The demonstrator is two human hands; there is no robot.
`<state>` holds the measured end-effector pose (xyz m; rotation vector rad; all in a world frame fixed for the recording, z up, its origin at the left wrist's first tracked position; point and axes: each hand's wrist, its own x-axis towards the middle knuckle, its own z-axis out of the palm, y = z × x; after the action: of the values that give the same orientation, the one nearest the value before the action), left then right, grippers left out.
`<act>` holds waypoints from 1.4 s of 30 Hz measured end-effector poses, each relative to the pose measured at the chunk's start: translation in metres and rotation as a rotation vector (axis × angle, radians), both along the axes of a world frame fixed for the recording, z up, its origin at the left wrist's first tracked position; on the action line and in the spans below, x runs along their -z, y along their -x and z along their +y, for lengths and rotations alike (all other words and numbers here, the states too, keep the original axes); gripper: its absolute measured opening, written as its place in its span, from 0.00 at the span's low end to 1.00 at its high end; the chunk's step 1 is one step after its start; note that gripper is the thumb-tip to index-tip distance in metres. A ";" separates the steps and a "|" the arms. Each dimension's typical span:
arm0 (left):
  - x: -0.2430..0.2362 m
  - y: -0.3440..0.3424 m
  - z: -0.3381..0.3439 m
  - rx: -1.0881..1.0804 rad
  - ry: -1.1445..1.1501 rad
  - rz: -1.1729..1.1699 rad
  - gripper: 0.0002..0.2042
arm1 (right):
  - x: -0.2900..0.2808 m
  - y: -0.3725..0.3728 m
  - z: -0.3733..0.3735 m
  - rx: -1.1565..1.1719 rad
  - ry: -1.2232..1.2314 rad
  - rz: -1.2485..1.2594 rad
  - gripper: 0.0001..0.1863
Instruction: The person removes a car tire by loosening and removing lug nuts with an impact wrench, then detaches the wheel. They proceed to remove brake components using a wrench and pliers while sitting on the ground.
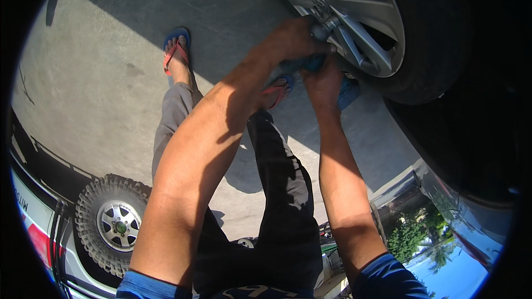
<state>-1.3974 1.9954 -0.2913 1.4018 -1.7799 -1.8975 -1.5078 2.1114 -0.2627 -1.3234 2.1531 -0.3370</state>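
Two hands close around one power tool: the left hand wraps its body from the left, and the right hand grips it lower down; some fingertips are hidden. The tool sits at the upper right, its nose at the hub area of one silver wheel; whether it touches a nut is unclear. Both forearms reach up and forward, the left slanting rightward, the right steeper. Two blue sandals with red straps stand on concrete ground. One knobby tyre shows at the lower left.
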 end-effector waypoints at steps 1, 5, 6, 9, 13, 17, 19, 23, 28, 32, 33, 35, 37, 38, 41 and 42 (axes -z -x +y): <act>0.000 0.006 -0.004 0.004 0.031 -0.012 0.33 | 0.000 -0.002 0.003 0.015 0.012 0.006 0.30; 0.009 0.022 -0.017 -0.118 -0.164 0.080 0.31 | -0.006 -0.008 0.016 -0.022 -0.071 0.056 0.36; 0.012 0.023 -0.016 -0.125 -0.149 0.083 0.30 | -0.009 -0.008 0.018 -0.057 -0.080 0.060 0.37; 0.015 0.015 -0.007 -0.179 -0.132 0.048 0.28 | -0.015 -0.010 0.023 -0.122 -0.073 0.075 0.39; 0.006 0.000 -0.004 -0.350 -0.131 0.009 0.25 | -0.017 -0.013 0.021 -0.157 -0.083 0.028 0.40; 0.005 -0.014 -0.021 -0.367 -0.136 0.003 0.23 | -0.013 -0.022 0.011 -0.154 -0.064 -0.038 0.43; 0.015 -0.026 -0.029 -0.408 -0.162 0.000 0.22 | -0.012 -0.029 0.007 -0.150 -0.120 -0.035 0.43; 0.049 -0.060 -0.030 -0.577 -0.348 0.068 0.21 | -0.016 -0.039 0.006 -0.176 -0.180 -0.017 0.39; 0.074 -0.111 -0.048 -0.757 -0.597 -0.118 0.19 | -0.022 -0.046 0.009 -0.183 -0.208 -0.042 0.42; 0.058 -0.121 -0.035 -0.550 -0.745 -0.112 0.17 | -0.028 -0.047 0.005 -0.134 -0.198 -0.103 0.42; 0.052 -0.113 -0.025 -0.555 -0.798 -0.020 0.16 | -0.031 -0.047 0.003 -0.129 -0.193 -0.112 0.42; 0.040 -0.095 -0.012 -0.660 -0.849 0.307 0.16 | -0.038 -0.043 -0.001 -0.119 -0.183 -0.112 0.42; 0.033 -0.082 -0.008 -0.678 -1.004 0.563 0.15 | -0.046 -0.037 -0.005 -0.204 -0.202 -0.132 0.43; 0.030 -0.076 -0.007 -0.709 -1.089 0.625 0.15 | -0.049 -0.035 -0.005 -0.240 -0.197 -0.123 0.43; 0.023 -0.069 -0.006 -0.578 -1.114 0.612 0.13 | -0.056 -0.029 -0.008 -0.254 -0.273 -0.184 0.48; 0.022 -0.070 -0.005 -0.577 -1.088 0.615 0.14 | -0.057 -0.027 -0.009 -0.253 -0.247 -0.209 0.47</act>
<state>-1.3276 1.9903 -0.3130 1.1046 0.0278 -2.5613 -1.4803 2.1027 -0.2055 -1.3341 1.7681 -0.0982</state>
